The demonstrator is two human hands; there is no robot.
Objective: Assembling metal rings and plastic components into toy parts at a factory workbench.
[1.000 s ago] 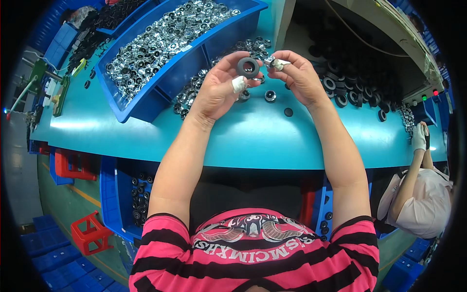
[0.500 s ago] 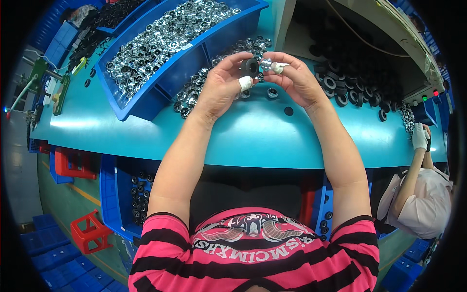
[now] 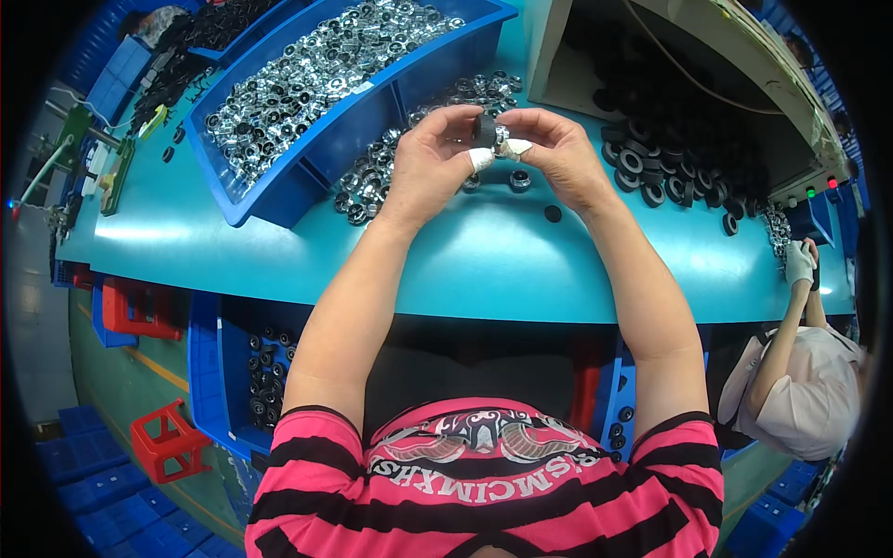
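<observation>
My left hand [image 3: 433, 166] pinches a black rubber ring [image 3: 484, 130] between its fingers and a thumb wrapped in white. Against the ring's right side, my right hand [image 3: 564, 158] holds a shiny silver hub [image 3: 502, 136], its thumb wrapped too. Fingers partly hide both parts, so how far the hub sits inside the ring I cannot tell. Below the hands another silver hub [image 3: 520, 180] stands on the teal table [image 3: 446, 260], and a small black disc [image 3: 553, 214] lies to its right.
A blue bin [image 3: 307, 177] heaped with silver hubs stands at the left, with loose hubs [image 3: 358, 191] beside it. Black rings [image 3: 665, 172] spill from a box-like housing [image 3: 791, 74] at the right. A co-worker's gloved hand [image 3: 798, 262] is at the far right.
My hands have come closer together, and the silver hub now meets the black ring, which has turned more edge-on. The co-worker's hands have shifted slightly.
</observation>
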